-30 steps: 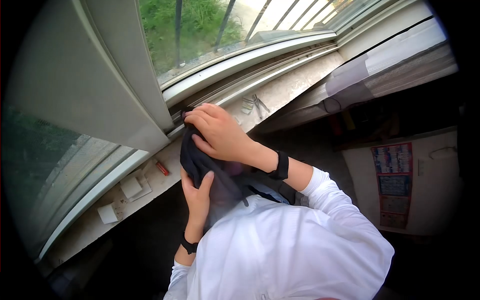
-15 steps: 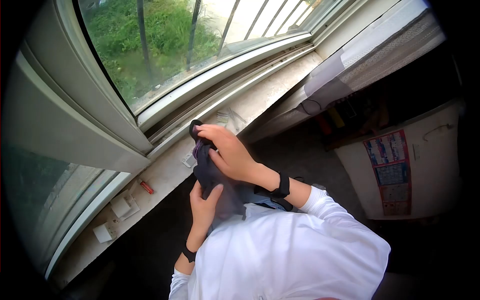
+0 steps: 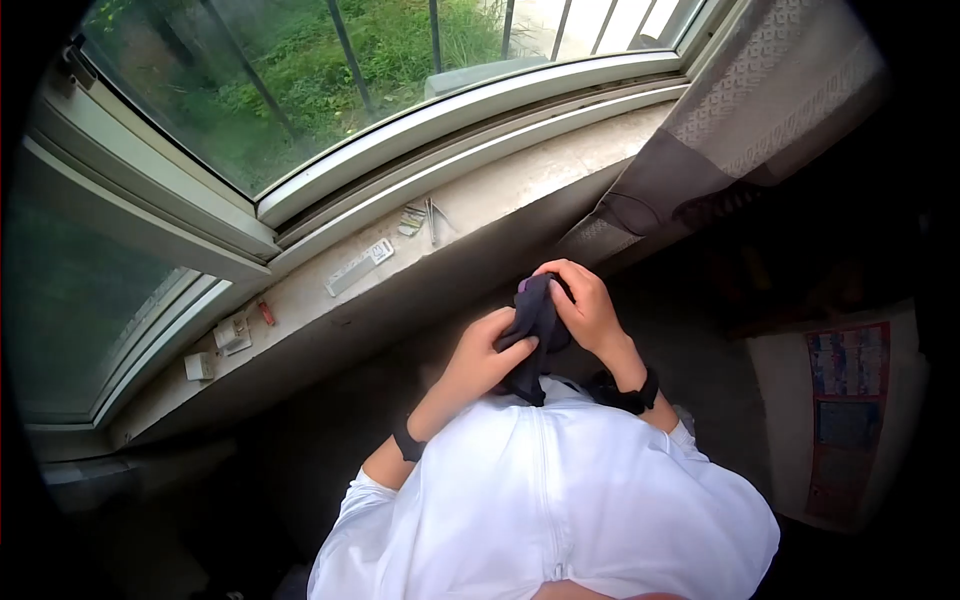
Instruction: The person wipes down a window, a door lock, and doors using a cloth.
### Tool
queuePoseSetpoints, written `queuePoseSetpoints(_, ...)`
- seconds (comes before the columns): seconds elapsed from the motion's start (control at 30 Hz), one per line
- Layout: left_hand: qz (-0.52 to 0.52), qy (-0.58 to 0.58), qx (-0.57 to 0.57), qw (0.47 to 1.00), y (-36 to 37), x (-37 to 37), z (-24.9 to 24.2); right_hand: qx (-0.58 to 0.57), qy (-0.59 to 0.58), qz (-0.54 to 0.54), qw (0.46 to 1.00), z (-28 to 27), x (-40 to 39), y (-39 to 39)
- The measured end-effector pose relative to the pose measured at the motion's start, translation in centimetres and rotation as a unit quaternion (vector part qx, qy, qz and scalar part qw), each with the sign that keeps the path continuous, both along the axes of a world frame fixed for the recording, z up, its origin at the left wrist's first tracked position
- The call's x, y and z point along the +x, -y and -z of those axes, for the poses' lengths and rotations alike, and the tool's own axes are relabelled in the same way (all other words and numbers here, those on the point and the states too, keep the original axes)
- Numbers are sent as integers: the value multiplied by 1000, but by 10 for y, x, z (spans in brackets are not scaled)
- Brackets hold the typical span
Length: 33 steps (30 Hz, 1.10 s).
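Observation:
A dark, soft piece of cloth (image 3: pixel 536 322) with a small purple part near its top hangs in front of my white top. My left hand (image 3: pixel 482 352) is closed on its left side, with thumb and fingers pinching the fabric. On the other side my right hand (image 3: pixel 590 310) grips the upper edge, its fingers curled over the purple part. Folds of the cloth droop between the hands toward my chest. Which kind of garment or cloth it is cannot be made out.
Along the windowsill (image 3: pixel 540 185) lie a white strip-shaped pack (image 3: pixel 360 267), a small packet (image 3: pixel 411 219), a thin metal tool (image 3: pixel 433 222), a red object (image 3: pixel 266 313) and small white boxes (image 3: pixel 232 335). A curtain (image 3: pixel 740 120) hangs right. A printed sheet (image 3: pixel 848 400) is at far right.
Both hands and the cloth have moved away from the sill, to the right and closer to my body. The view has turned, and more of the sill's items show.

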<state>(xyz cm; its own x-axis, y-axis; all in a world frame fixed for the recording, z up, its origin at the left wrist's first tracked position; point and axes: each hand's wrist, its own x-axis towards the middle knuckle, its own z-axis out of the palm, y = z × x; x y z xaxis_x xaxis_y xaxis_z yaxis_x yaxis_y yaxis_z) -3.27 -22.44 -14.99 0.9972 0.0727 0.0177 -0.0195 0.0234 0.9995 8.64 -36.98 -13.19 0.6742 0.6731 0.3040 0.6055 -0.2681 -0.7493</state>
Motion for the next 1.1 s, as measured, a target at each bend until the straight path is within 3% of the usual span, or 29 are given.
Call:
queuePoseSetpoints(0.13,106,-46,36,993,56,42,-4,-19,7,86,996,-3,22,107)
queuePoseSetpoints(0.23,186,-13,120,975,105,82,3,-16,-16,142,990,3,26,191)
queuePoseSetpoints(0.33,288,55,221,930,161,128,4,-2,-41,224,974,1,11,264)
queuePoseSetpoints(0.47,398,177,251,865,241,181,2,53,-139,320,936,4,-17,336)
queuePoseSetpoints(0.57,391,247,285,840,297,206,-12,101,-151,373,910,5,-29,365)
queuePoseSetpoints(0.7,326,232,338,852,358,233,-1,138,-191,414,879,0,-25,391)
queuePoseSetpoints(0.8,400,91,224,884,402,259,21,179,-216,455,845,3,-9,417)
queuePoseSetpoints(0.87,470,15,154,869,435,276,26,182,-208,492,826,8,5,443)
queuePoseSetpoints(0.93,555,40,161,815,464,296,25,197,-180,534,802,19,24,472)
queuePoseSetpoints(1.0,551,228,107,796,497,317,45,223,-134,577,774,35,46,501)
queuePoseSetpoints(1.03,610,131,52,780,509,328,25,271,-171,568,758,34,59,517)
queuePoseSetpoints(1.1,615,64,1,786,542,348,14,242,-96,585,768,26,89,544)
